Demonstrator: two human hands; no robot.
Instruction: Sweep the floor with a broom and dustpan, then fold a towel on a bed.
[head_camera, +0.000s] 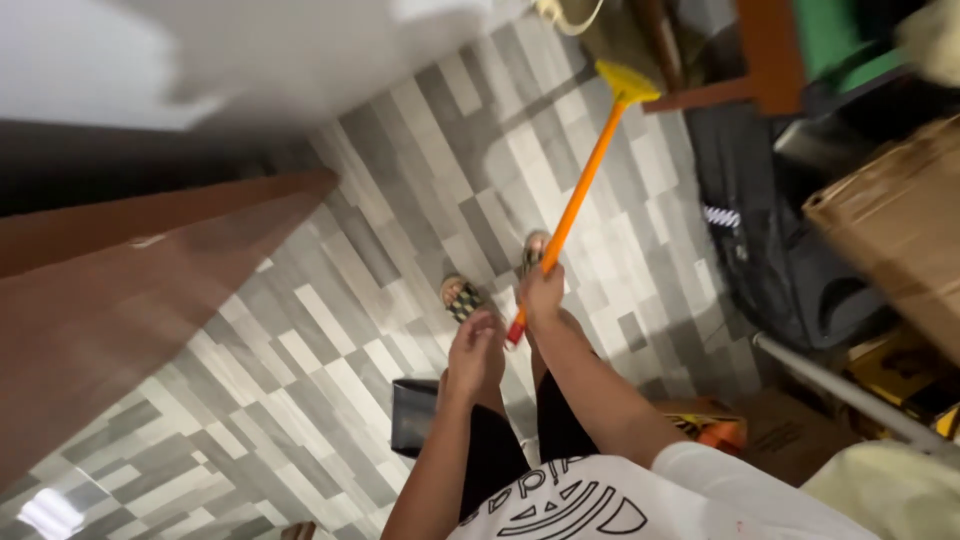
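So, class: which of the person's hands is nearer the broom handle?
Right. The right hand grips the orange broom handle near its lower end; the left hand hangs just beside that end, apparently not touching it.

The broom (585, 175) has a long, straight orange handle and a small yellow head. It stands tilted: the head is at the far end, low near the grey-and-white patterned tile floor (400, 200) beside a dark bag and wooden furniture, while the handle slopes back toward the person. The right hand (541, 293) is closed around the handle close to its near end, and a short reddish tip of the handle sticks out just below that grip. The yellow head looks flat and fan-shaped, seen edge-on and a little blurred, so whether its bristles touch the tiles cannot be told.
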